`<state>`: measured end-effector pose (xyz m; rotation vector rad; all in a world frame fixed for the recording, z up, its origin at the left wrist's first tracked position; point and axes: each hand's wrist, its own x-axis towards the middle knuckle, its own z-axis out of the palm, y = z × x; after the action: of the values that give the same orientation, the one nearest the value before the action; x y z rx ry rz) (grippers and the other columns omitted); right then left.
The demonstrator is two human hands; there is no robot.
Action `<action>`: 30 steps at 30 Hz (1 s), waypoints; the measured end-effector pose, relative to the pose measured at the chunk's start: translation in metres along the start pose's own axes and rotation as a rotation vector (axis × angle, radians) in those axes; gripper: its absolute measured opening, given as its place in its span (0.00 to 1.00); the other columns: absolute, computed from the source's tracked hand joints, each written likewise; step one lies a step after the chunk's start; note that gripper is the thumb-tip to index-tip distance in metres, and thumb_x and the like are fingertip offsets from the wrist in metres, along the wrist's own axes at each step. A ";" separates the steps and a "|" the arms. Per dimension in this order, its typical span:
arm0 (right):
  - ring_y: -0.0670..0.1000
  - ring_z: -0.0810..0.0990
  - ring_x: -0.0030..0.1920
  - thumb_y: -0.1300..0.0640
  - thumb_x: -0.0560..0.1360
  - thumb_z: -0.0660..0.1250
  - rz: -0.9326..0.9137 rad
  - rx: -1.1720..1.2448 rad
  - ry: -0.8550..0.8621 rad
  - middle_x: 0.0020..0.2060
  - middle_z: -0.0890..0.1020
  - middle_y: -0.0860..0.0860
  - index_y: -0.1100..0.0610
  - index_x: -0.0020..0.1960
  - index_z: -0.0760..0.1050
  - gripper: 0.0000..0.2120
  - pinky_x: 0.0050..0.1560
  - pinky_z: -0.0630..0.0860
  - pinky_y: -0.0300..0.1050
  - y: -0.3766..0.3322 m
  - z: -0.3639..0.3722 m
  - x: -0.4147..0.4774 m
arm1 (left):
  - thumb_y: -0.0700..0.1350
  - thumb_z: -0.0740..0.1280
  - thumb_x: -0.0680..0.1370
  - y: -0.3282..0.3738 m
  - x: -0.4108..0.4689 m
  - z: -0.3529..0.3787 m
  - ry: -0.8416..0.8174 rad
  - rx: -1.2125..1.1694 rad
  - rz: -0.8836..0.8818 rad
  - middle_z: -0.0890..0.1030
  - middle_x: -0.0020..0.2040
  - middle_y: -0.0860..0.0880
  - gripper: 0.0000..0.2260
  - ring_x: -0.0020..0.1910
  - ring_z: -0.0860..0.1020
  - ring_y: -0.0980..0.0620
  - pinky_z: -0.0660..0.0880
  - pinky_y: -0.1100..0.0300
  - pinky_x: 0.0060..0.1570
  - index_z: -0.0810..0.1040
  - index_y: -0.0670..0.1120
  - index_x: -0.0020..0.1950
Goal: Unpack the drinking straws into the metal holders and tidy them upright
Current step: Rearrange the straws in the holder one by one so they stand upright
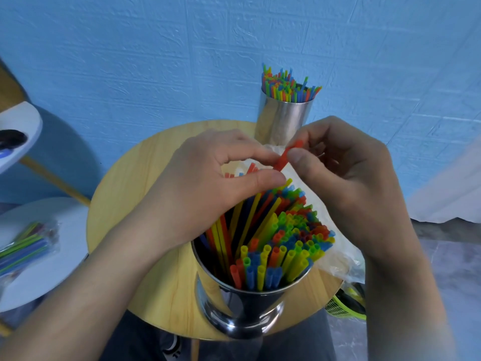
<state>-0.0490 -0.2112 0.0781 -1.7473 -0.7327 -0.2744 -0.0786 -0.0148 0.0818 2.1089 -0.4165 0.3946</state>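
Head view shows your right hand above and beyond the near metal holder, thumb and forefinger clamped on a single red straw that slants over its far rim. Your left hand hovers over the holder's far-left side, thumb and forefinger curled toward that straw's lower end; whether they grip it is unclear. Coloured straws fill the holder, many leaning. A clear plastic bag lies just right of it, and a second straw-filled holder stands beyond it.

Wooden table: near holder, far holder, bag
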 end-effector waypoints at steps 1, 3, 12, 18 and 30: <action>0.55 0.77 0.39 0.61 0.77 0.70 -0.004 0.001 0.003 0.38 0.81 0.48 0.55 0.46 0.79 0.02 0.40 0.73 0.46 -0.001 0.001 -0.001 | 0.57 0.73 0.72 0.000 0.001 0.002 0.007 0.014 0.010 0.84 0.47 0.60 0.06 0.53 0.79 0.57 0.72 0.61 0.54 0.85 0.62 0.48; 0.58 0.79 0.40 0.59 0.78 0.71 -0.009 0.008 0.020 0.40 0.83 0.52 0.53 0.46 0.80 0.03 0.41 0.76 0.52 -0.003 0.004 -0.002 | 0.56 0.73 0.72 0.001 0.001 0.005 0.031 0.031 0.041 0.84 0.43 0.61 0.04 0.49 0.79 0.57 0.72 0.62 0.51 0.84 0.63 0.46; 0.48 0.79 0.42 0.49 0.77 0.72 0.110 -0.005 0.067 0.41 0.83 0.45 0.49 0.54 0.82 0.07 0.42 0.76 0.43 0.007 -0.003 -0.007 | 0.46 0.69 0.81 0.005 0.011 -0.026 0.512 -0.703 -0.052 0.84 0.43 0.55 0.06 0.41 0.82 0.55 0.77 0.62 0.41 0.83 0.52 0.46; 0.47 0.80 0.38 0.58 0.78 0.73 0.086 0.127 0.020 0.37 0.85 0.50 0.53 0.56 0.81 0.08 0.41 0.75 0.39 0.004 0.001 -0.009 | 0.46 0.69 0.78 0.000 0.007 -0.012 0.459 -0.931 -0.265 0.84 0.43 0.52 0.02 0.42 0.85 0.53 0.80 0.63 0.44 0.79 0.48 0.47; 0.49 0.67 0.30 0.57 0.87 0.55 0.077 0.482 0.552 0.28 0.70 0.46 0.55 0.43 0.73 0.16 0.32 0.65 0.42 0.003 -0.007 -0.001 | 0.57 0.65 0.77 -0.014 0.001 -0.008 0.093 -0.431 -0.304 0.86 0.53 0.55 0.12 0.55 0.82 0.55 0.74 0.56 0.55 0.85 0.56 0.53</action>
<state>-0.0468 -0.2191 0.0770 -1.1586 -0.2918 -0.4615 -0.0726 -0.0005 0.0760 1.6902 -0.1077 0.2008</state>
